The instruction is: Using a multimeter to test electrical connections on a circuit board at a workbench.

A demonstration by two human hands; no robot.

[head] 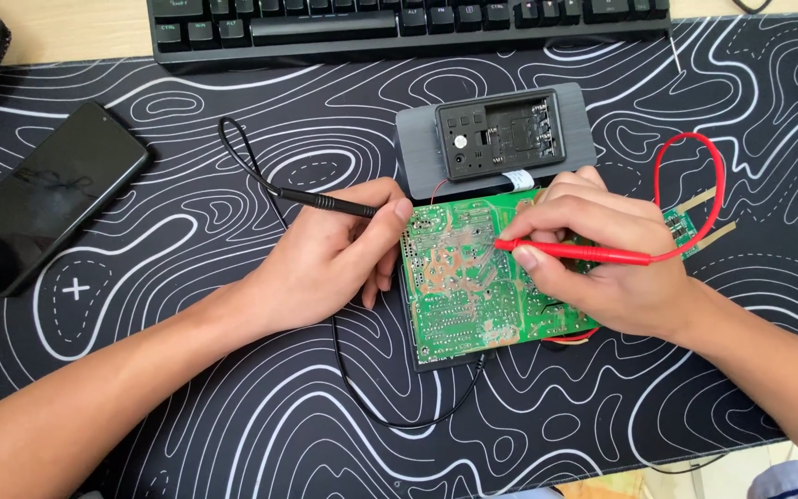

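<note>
Centrally on the patterned desk mat [233,407], the green circuit board [473,286] lay, its left edge met by the left hand [330,263] pinching a black probe [325,201]. Meanwhile the right hand [602,268] gripped a red probe [574,249] on it. Open mat spread toward the near edge; a phone [43,208] lay far left.

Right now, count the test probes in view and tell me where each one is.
2. The black probe is in the left hand, at the green circuit board's left edge. The red probe is in the right hand, tip on the board.
</note>
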